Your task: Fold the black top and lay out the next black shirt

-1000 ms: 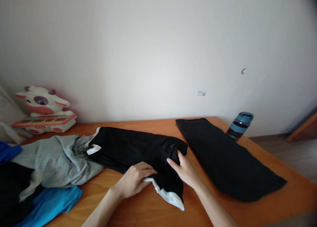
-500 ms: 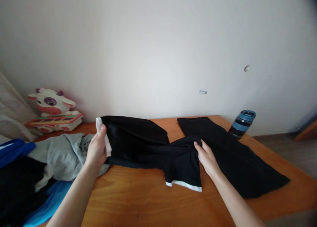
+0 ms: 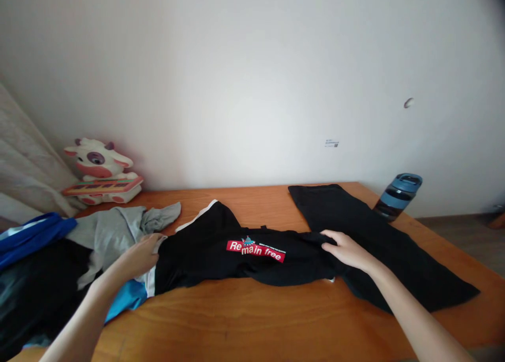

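A black T-shirt (image 3: 205, 257) with white trim lies stretched across the tabletop, its red "Remain free" print facing up. My left hand (image 3: 142, 254) is closed on its white-edged left end, beside the clothes pile. At the opposite end, my right hand (image 3: 345, 249) pinches the black fabric between thumb and fingers. One white-edged sleeve (image 3: 215, 212) points away toward the wall. Just beyond my right hand a flat black garment (image 3: 394, 257) lies lengthwise, partly beneath that hand and the shirt's end.
Heaped clothes fill the left side: a grey garment (image 3: 114, 225), a blue one (image 3: 43, 230) and black cloth (image 3: 35, 283). A cow-shaped toy keyboard (image 3: 104, 185) stands by the wall. At the wooden table's (image 3: 221, 325) right back edge is a blue water bottle (image 3: 396, 199).
The T-shirt has been turned and lowered flat, so its red print now shows and one sleeve points to the wall. My left hand moved down and left; my right hand moved slightly right.
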Motion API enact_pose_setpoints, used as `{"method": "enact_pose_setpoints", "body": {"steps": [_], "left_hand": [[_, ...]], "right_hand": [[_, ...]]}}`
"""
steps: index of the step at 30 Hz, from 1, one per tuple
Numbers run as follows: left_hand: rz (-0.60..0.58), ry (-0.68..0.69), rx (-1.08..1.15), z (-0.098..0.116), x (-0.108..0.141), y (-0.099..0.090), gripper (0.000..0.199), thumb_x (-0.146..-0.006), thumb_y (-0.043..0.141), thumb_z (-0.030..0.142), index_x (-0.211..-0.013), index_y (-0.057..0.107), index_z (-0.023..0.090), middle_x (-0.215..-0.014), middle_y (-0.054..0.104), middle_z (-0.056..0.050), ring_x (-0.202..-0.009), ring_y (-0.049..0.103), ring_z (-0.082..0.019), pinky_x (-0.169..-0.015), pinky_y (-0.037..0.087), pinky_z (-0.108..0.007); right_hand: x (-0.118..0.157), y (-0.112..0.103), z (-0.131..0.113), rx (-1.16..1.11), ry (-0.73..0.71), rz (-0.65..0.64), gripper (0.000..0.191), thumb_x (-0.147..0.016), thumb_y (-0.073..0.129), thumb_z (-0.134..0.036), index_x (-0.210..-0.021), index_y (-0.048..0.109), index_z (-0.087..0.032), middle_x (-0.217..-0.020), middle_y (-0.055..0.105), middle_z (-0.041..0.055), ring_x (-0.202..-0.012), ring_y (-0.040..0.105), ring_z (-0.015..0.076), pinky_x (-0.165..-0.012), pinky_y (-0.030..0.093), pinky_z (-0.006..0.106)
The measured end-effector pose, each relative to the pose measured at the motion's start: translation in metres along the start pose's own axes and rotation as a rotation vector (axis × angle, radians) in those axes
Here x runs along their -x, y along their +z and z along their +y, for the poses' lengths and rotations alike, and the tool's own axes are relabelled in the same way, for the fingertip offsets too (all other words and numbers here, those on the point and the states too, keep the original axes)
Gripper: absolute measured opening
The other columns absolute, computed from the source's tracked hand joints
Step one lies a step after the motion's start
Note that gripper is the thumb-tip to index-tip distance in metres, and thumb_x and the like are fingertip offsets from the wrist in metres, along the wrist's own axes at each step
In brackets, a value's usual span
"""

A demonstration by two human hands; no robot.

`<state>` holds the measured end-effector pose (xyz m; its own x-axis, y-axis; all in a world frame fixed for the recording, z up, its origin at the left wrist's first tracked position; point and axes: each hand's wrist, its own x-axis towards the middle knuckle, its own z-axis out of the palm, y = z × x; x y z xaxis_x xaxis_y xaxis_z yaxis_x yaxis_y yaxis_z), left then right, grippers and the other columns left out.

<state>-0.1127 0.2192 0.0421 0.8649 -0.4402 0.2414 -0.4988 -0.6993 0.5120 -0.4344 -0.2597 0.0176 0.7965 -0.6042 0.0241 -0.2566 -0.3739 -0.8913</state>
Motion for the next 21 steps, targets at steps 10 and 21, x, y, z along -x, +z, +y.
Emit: {"method": "enact_pose_setpoints", "body": {"steps": [10,21], "left_hand": [[-0.504,0.311,-0.273,0.078,-0.01,0.058,0.047,-0.087,0.055,0.056,-0.114,0.065,0.019,-0.097,0.073,-0.01,-0.093,0.069,-0.028,-0.083,0.049,-0.036],[-0.755,0.581,-0.046,0.089,0.048,0.014,0.023,-0.076,0.078,0.048,-0.073,0.071,0.026,-0.144,0.06,-0.005,-0.133,0.052,-0.032,-0.109,0.042,-0.044]], "right_hand": [[-0.014,0.032,-0.008,0.077,-0.046,0.101,0.02,-0.069,0.076,-0.045,-0.074,0.078,-0.025,-0.095,0.081,0.0102,-0.104,0.072,0.0378,-0.099,0.049,0.046],[0.035,-0.026,-0.008,-0.23,-0.165,-0.117,0.03,-0.072,0.073,-0.037,-0.048,0.06,-0.024,-0.104,0.078,0.01,-0.108,0.068,0.0373,-0.108,0.041,0.056]]}}
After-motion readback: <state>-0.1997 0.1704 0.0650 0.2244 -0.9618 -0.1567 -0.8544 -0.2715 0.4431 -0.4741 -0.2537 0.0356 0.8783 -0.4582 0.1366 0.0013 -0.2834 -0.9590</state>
